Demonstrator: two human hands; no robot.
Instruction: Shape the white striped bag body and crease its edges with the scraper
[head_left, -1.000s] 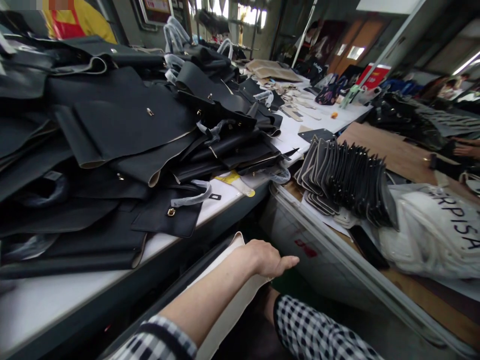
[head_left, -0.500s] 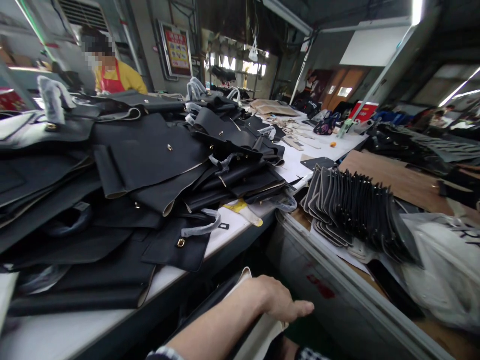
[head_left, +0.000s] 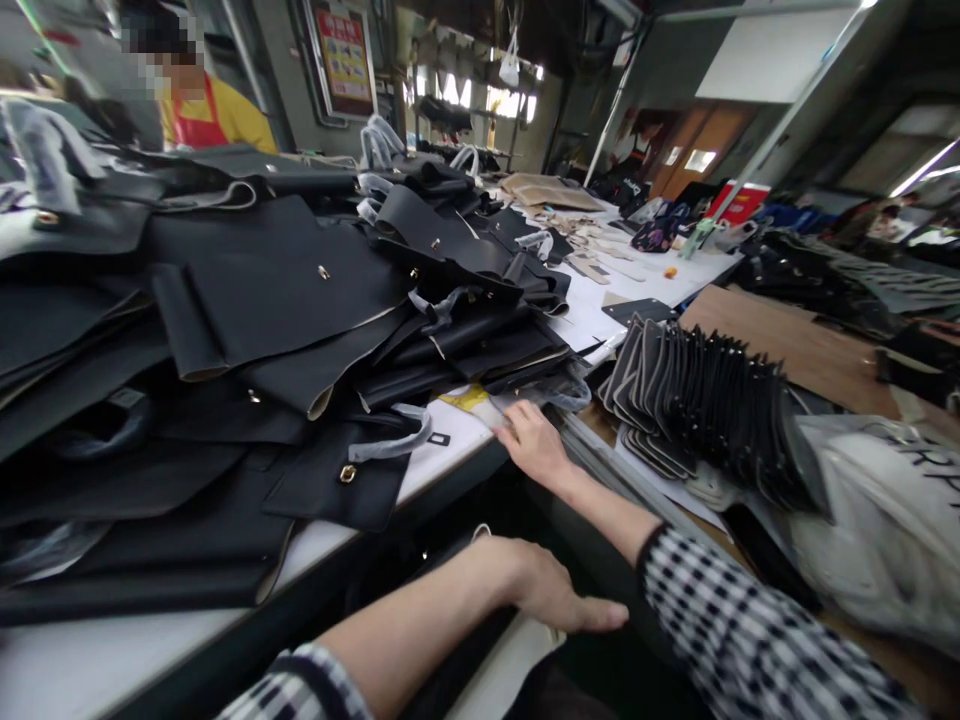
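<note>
Steadying the pale sheet, likely, with my left hand, right hand at the yellow scrap; can't tell either grip's closure.

A yellow-and-pale strip lay flat at the near edge of the white tabletop, close to its corner, yellow at the left and whitish toward the right, where its end was partly covered. Below the tabletop's edge, a pale-faced sheet slanted upward, its lower right margin gently curved, much of it hidden from sight
</note>
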